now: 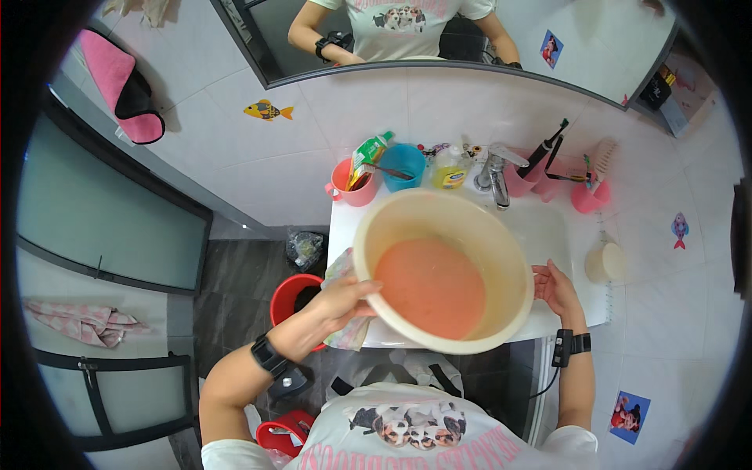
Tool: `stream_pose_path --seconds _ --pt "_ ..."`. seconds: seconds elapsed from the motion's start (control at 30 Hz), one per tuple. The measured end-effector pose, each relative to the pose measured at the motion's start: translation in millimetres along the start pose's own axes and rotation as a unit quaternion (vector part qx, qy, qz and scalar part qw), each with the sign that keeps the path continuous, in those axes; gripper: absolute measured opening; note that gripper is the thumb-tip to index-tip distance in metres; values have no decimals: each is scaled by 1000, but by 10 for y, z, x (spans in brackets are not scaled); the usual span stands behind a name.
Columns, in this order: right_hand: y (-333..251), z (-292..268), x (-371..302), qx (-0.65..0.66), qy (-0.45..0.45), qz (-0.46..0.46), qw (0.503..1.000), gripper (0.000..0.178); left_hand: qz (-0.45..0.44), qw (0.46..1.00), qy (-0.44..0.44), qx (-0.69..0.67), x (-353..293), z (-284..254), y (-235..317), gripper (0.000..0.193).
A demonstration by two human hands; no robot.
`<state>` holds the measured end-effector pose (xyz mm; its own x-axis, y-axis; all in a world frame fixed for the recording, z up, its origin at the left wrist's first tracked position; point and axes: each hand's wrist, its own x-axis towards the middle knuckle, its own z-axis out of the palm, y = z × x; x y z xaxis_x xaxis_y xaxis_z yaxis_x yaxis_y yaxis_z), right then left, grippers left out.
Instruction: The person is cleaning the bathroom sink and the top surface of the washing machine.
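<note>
A large cream plastic basin (501, 258) sits over the front of the white sink counter, with a pinkish-orange area (429, 286) covering its bottom. Whether that is liquid or the basin's own colour I cannot tell. My left hand (345, 301) grips the left rim, its thumb over the edge and its fingers beneath. Beside the right wall, my right hand (556, 290) has its fingers apart and stretched toward the basin. Those fingertips are at the basin's outer side, and any contact is partly hidden. Under the basin's left side lies a patterned cloth (345, 333).
Behind the basin stand a pink mug (352, 188), a blue cup (403, 164), a yellow bottle (451, 168) and a chrome faucet (495, 176). Pink holders (591, 196) with brushes line the back right. A red bucket (286, 301) stands on the floor at left. A mirror (470, 66) hangs above.
</note>
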<state>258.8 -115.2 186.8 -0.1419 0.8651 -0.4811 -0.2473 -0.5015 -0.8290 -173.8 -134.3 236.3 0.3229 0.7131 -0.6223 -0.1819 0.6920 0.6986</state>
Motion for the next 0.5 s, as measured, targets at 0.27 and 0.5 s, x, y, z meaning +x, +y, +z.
stream_pose_path --seconds 0.27,0.5 --pt "-49 -603 -405 -51 164 -92 981 22 -41 996 -84 6 577 676 -110 34" --pt "-6 -612 -535 61 157 -87 982 22 -65 991 -116 28 733 717 -94 32"
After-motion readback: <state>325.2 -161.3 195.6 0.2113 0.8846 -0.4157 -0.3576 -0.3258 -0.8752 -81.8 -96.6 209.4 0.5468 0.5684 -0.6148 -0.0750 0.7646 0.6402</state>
